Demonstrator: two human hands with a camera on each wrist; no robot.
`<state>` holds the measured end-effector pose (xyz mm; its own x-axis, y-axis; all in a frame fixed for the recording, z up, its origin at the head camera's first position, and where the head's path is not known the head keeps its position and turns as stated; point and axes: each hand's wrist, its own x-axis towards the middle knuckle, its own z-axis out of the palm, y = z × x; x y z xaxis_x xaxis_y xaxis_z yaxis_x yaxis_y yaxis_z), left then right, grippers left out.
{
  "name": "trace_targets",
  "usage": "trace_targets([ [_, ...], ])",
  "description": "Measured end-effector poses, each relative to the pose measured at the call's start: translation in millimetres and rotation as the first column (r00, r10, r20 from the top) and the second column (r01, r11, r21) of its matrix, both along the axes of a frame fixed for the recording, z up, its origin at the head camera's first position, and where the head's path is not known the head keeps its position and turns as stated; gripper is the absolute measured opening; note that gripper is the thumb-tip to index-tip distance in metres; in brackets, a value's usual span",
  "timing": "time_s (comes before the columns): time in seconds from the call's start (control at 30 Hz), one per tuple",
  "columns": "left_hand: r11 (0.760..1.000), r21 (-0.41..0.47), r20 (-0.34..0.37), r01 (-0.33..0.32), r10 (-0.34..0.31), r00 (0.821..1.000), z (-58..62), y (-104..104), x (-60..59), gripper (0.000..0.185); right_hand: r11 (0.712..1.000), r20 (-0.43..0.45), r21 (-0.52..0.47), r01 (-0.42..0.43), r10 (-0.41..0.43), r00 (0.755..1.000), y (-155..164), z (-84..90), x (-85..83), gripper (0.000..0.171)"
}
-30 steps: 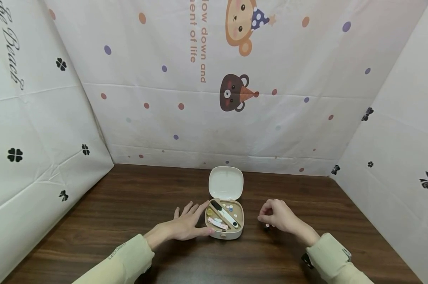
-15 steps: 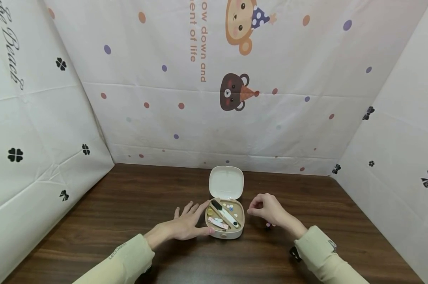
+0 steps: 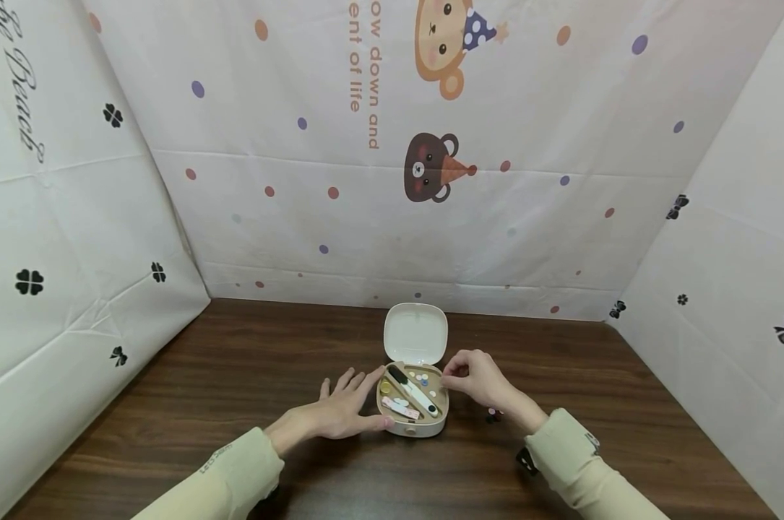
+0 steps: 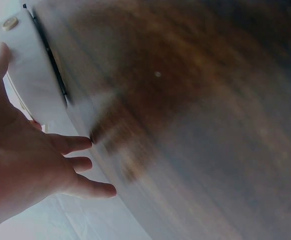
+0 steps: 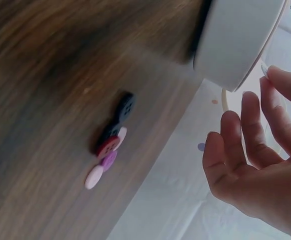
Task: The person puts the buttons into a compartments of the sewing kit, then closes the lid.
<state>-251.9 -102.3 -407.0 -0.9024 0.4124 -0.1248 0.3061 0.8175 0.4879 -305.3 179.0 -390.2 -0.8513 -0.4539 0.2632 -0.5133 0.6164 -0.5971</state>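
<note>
A small white sewing box (image 3: 415, 430) stands on the table with its lid (image 3: 415, 334) tipped up behind it. Its beige compartments hold a white tool with a black end (image 3: 412, 390), a pinkish-white strip (image 3: 399, 409), a yellow spool-like piece (image 3: 385, 388) and several small buttons. My left hand (image 3: 339, 410) steadies the box's left side, fingers spread and straight, thumb at the front near the round catch (image 4: 10, 23). At the right rim, my right hand (image 3: 484, 379) pinches a pale button (image 5: 264, 70) between thumb and index finger.
Several loose buttons (image 5: 108, 147), black, red, purple and pink, lie in a small group on the brown wooden table (image 3: 287, 347) right of the box. Printed white cloth (image 3: 268, 238) walls off the back and both sides.
My right hand has moved left and slightly away from me, from beside the loose buttons to the box's right rim. The left hand has stayed at the box.
</note>
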Motion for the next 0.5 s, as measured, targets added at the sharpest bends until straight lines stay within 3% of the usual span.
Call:
trace_targets([
  [0.5,1.0,-0.006,0.002,0.005,-0.005,1.0,-0.9,-0.2,-1.5,0.093,1.0,-0.022,0.022,-0.013,0.013,1.0,-17.2,-3.1,0.4,0.008],
])
